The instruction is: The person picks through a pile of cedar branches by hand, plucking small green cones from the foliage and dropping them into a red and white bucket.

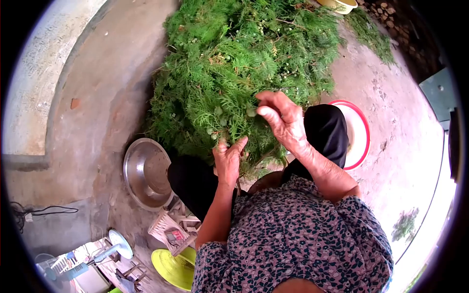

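Observation:
A large heap of green conifer branches point(244, 58), flat scaly sprays with small round pale-green cones, lies in front of me and reaches between my knees. My left hand point(228, 163) is closed at the near edge of the heap, thumb and fingers around the base of a conifer sprig point(229, 115). Part of its stem shows below the hand. Above and to the right is my right hand point(286, 122), fingers curled, with a gap between thumb and forefinger tips. A round green cone point(251, 112) sits right beside its thumb tip.
A metal basin point(146, 173) stands by my left knee, a red-rimmed white basin point(364, 136) by my right. Behind on the left are a small wooden chair point(171, 229), a yellow-green round lid point(173, 268) and a pale-blue fan point(119, 244). A yellow basin point(342, 6) is at the far edge.

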The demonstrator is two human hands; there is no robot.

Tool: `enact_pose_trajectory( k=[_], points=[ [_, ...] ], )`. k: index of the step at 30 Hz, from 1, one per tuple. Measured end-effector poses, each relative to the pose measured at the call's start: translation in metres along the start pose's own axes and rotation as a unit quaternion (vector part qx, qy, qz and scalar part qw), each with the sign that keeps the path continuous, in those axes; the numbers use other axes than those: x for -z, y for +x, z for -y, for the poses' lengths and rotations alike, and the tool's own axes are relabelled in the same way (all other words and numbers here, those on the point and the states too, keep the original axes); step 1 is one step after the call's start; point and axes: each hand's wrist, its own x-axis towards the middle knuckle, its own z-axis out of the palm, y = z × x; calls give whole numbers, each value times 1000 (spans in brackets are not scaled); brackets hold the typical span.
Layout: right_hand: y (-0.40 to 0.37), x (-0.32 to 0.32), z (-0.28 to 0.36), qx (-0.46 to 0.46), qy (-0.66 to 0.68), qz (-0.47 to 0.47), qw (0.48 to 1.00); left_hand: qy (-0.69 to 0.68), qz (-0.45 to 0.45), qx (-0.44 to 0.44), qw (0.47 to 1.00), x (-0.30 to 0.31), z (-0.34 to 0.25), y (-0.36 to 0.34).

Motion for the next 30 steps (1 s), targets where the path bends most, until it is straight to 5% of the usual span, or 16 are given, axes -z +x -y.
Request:
enact_pose_trajectory(
  k=[4, 6, 12, 16, 18, 20, 24, 26, 28, 30],
  points=[
    [-2, -4, -7, 9, -64, 87, 994, 19, 27, -35, 999, -1, 7, -7],
    [-10, -2, -10, -38, -4, 105, 994, -23, 35, 18, 999, -1, -4, -14],
    [-25, -2, -27, -33, 18, 60, 997, -155, 26, 96, 983, 5, -14, -16],
    [-32, -6, -40, -70, 79, -11, 994, -88, 15, 61, 994, 6, -1, -18],
    [-33, -7, -39, -261, 183, -36, 947, -95, -2, 85, 992, -1, 1, -21],
    [-34, -11, -44, -259, 238, -87, 932, -121, -11, 71, 990, -8, 2, -23],
    [-30, -8, -50, -225, 98, -73, 967, -94, 5, 79, 992, -10, 4, -21],
    [-29, -12, -66, -67, -15, -121, 990, -65, 60, 51, 995, -9, 11, -19],
    [-25, -3, -70, -82, -42, -112, 990, 32, 9, 25, 999, -7, 16, -20],
    [-4, 24, -83, -312, 38, -199, 928, -10, -51, 66, 996, -13, -18, -37]
  ],
)
